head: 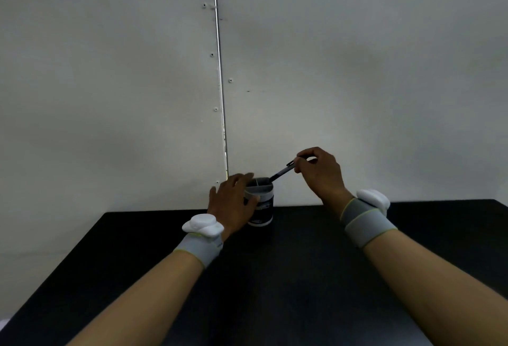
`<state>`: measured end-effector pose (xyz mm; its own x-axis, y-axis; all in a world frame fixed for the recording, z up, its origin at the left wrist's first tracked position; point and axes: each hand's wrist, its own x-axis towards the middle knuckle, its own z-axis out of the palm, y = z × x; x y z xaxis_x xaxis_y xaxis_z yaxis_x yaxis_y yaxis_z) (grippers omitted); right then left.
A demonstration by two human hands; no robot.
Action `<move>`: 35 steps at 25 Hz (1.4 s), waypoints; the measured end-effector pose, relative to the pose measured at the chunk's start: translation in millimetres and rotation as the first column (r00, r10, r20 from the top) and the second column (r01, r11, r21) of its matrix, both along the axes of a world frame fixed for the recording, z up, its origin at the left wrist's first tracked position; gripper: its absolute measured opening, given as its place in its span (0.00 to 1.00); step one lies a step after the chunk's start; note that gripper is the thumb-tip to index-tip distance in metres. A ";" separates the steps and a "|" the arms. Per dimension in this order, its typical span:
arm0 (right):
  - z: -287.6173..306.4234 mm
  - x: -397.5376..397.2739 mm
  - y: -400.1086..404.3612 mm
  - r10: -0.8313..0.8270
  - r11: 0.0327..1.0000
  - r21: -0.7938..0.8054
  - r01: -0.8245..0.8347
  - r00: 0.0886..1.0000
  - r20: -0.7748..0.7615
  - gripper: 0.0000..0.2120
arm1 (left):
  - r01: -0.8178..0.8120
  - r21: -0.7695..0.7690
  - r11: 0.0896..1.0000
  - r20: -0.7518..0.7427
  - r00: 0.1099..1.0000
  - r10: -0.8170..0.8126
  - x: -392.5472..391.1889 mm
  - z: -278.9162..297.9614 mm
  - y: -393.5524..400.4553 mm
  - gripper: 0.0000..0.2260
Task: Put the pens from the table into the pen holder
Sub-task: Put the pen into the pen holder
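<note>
Dark pen, pinched in our right hand, enters the holder tilted from 2 o'clock, left hand wrapped around it; tip may snag the divider.

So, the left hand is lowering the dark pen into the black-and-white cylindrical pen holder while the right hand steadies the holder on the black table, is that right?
Not quite: the hands are swapped. In the head view, the right hand lowers the dark pen into the black-and-white cylindrical pen holder, while the left hand steadies the holder on the black table.
</note>
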<state>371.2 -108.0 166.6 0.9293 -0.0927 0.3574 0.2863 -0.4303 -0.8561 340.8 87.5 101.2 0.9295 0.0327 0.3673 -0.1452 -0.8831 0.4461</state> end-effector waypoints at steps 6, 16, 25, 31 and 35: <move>0.7 37.3 21.3 0.002 0.999 -0.039 -0.001 1.000 0.024 0.07 | -0.011 -0.010 1.000 -0.026 1.000 0.010 32.8 5.2 10.6 0.30; -29.5 35.5 31.3 0.039 0.993 -0.106 -0.048 0.996 -0.085 0.10 | -0.035 -0.033 0.999 -0.076 0.997 0.032 19.5 -17.6 19.8 0.30; -33.5 -30.6 11.2 0.003 0.985 -0.171 -0.025 0.992 -0.129 0.05 | -0.054 -0.011 0.998 -0.098 0.994 0.052 -53.0 -16.9 9.7 0.30; -45.3 -87.4 2.7 -0.005 0.982 -0.186 -0.019 0.992 -0.130 0.05 | -0.060 0.010 0.998 -0.130 0.990 0.061 -112.3 -24.6 2.2 0.29; -59.7 -121.9 -2.6 0.005 0.976 -0.212 -0.036 0.989 -0.145 0.07 | -0.054 0.006 0.999 -0.155 0.986 0.054 -148.4 -33.1 -1.5 0.28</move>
<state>249.3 -110.6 107.0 0.9730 -0.0085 0.2306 0.1790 -0.6031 -0.7773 192.4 86.0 68.1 0.9721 0.0843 0.2188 -0.0261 -0.8886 0.4580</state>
